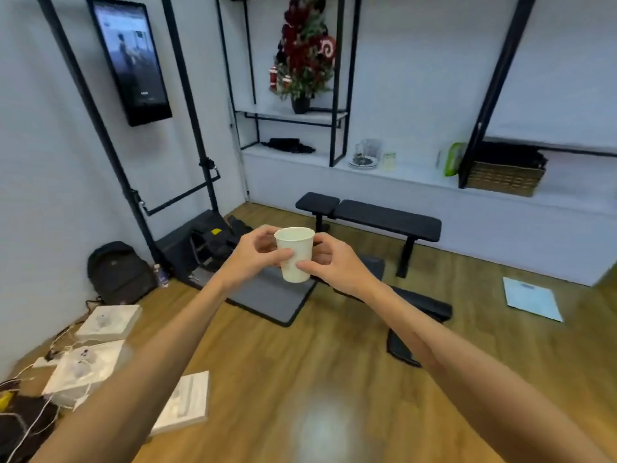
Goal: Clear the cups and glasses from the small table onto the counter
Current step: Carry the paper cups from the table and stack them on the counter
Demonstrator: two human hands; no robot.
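A white paper cup point(295, 253) is held upright in mid-air at the centre of the view, above the wooden floor. My left hand point(255, 253) grips its left side with curled fingers and thumb. My right hand point(329, 262) grips its right side the same way. Far ahead runs the white counter point(417, 182) along the back wall. On it stand a clear glass jug point(367, 152) on a plate and a small glass point(389, 161). The small table is out of view.
A black weight bench point(370, 217) stands between me and the counter. Grey mats point(273, 297) and black pads point(417, 325) lie on the floor. A wicker basket point(504, 177) sits on the counter at right. Boxes, cables and a backpack point(117, 272) crowd the left floor.
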